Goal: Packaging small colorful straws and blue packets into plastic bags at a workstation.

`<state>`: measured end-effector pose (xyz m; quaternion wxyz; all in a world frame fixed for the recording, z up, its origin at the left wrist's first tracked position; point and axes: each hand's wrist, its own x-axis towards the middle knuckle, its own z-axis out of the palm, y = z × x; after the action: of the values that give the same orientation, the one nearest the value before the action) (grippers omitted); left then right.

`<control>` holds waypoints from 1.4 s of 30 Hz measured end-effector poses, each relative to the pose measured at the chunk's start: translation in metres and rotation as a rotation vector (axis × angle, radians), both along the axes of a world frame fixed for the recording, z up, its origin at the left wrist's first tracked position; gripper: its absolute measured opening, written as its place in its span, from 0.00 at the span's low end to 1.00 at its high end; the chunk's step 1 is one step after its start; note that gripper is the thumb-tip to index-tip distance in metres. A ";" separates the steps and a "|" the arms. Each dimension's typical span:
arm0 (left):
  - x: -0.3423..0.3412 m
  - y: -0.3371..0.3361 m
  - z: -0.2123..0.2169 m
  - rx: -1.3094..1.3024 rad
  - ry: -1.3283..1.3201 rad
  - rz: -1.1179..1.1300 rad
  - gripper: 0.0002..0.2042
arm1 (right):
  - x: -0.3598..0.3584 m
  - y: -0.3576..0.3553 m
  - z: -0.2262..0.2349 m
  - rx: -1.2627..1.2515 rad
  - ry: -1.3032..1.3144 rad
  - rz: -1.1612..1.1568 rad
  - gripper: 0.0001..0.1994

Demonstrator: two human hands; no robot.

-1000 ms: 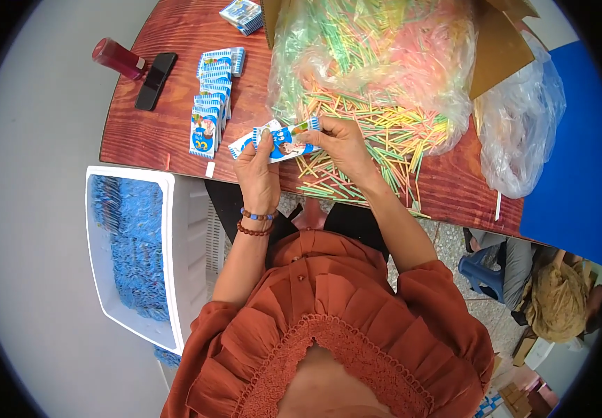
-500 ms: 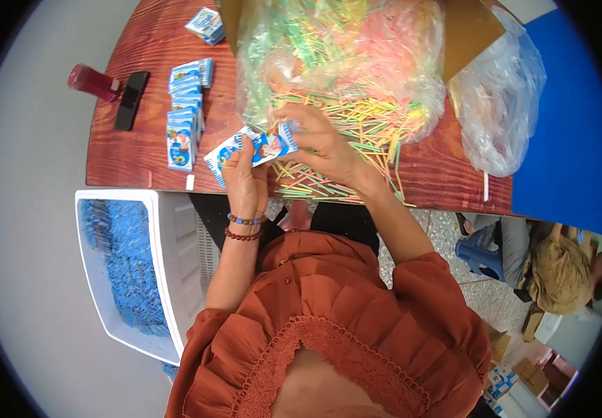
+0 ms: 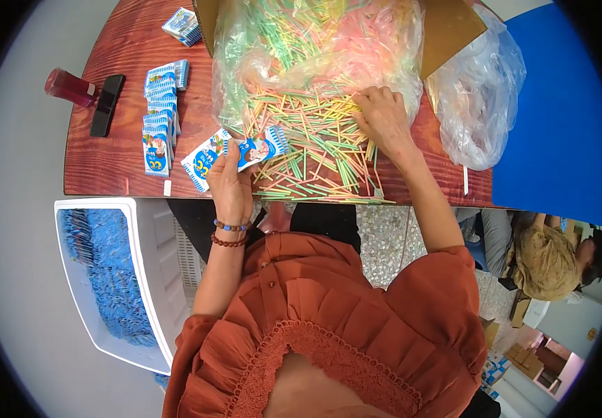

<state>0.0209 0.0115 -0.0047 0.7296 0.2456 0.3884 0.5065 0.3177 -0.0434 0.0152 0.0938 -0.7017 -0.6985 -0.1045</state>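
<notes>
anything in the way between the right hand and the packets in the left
Only loose sticks lie in between on the table; nothing visible blocks the right hand from the packets in the left hand.

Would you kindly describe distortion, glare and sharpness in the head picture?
Head view: black corners, and the red table bows at its left edge; head view: whitish glints on the crumpled clear bag; head view: packets in the left hand look fairly sharp.
</notes>
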 end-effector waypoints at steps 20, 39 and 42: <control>-0.005 0.001 0.002 0.009 -0.033 0.017 0.09 | 0.007 0.023 -0.015 -0.090 -0.100 0.259 0.13; 0.002 0.003 0.006 -0.036 -0.129 -0.013 0.11 | -0.040 0.038 -0.001 -0.046 2.154 0.110 0.06; 0.003 0.003 0.006 -0.053 -0.146 -0.050 0.11 | -0.058 0.040 -0.001 -0.051 2.331 0.089 0.05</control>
<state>0.0234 0.0145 0.0009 0.7748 0.1982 0.3410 0.4941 0.2602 -0.0037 0.0141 0.6680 -0.3491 -0.2153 0.6209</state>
